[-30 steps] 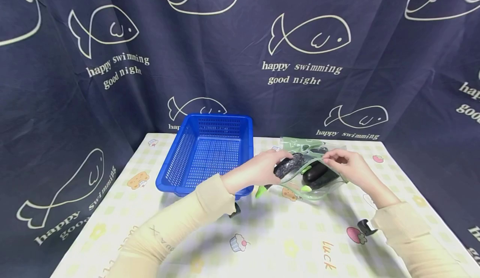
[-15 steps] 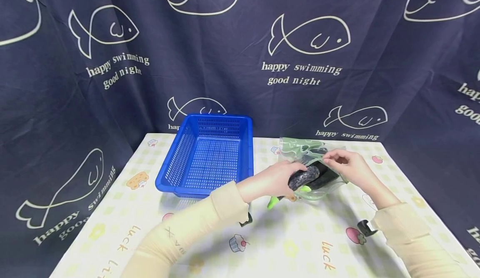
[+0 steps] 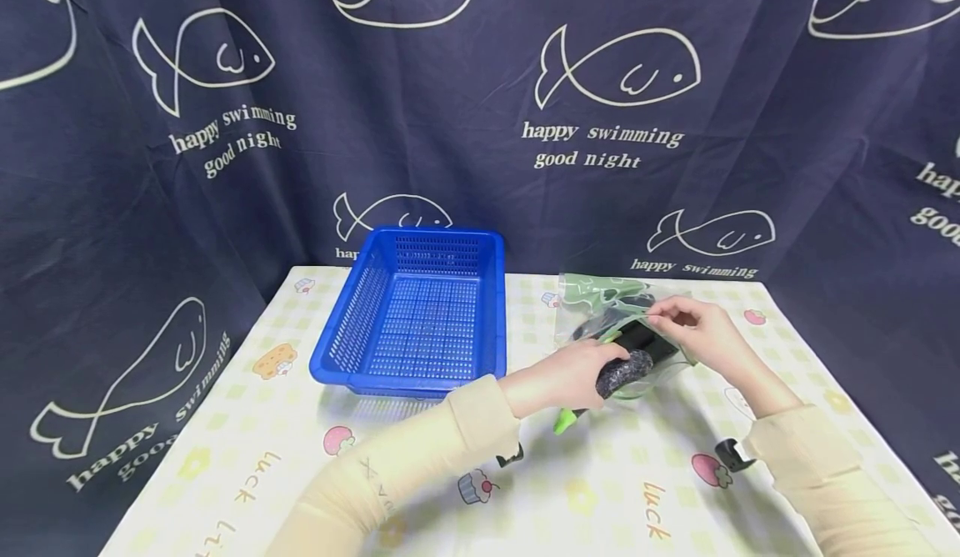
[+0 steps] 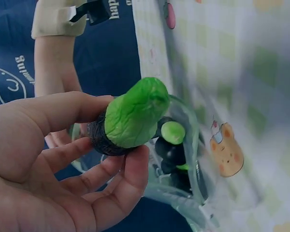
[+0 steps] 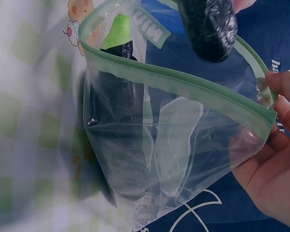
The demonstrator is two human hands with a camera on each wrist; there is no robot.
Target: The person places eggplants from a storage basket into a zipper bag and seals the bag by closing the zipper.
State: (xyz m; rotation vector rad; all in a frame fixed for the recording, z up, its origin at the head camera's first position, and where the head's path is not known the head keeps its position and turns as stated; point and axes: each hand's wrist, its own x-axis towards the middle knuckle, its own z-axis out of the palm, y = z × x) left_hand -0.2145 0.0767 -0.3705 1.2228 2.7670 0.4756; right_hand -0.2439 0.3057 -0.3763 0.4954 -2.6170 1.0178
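Observation:
My left hand point(image 3: 562, 375) grips a dark, wrinkled eggplant point(image 3: 626, 373) near its bright green stem end point(image 4: 137, 113). The eggplant's blunt dark end point(image 5: 210, 36) hangs over the mouth of a clear zip bag point(image 5: 179, 79) with a green rim. At one corner of that mouth, my right hand point(image 3: 701, 332) pinches the rim between thumb and fingers. Several more dark eggplants point(image 5: 117, 92) lie inside the bag, one with its green end toward the opening. In the head view, the left hand and held eggplant partly cover the bag.
A blue perforated basket point(image 3: 491, 315) stands left of the bag, with nothing seen in it. The patterned tablecloth point(image 3: 540, 507) spreads in front of both. Behind the table hangs a dark blue fish-print curtain point(image 3: 465, 140).
My left hand has carried the eggplant rightward and nearer to me, from the bag's left side to the front of its mouth. My right hand has stayed at the rim.

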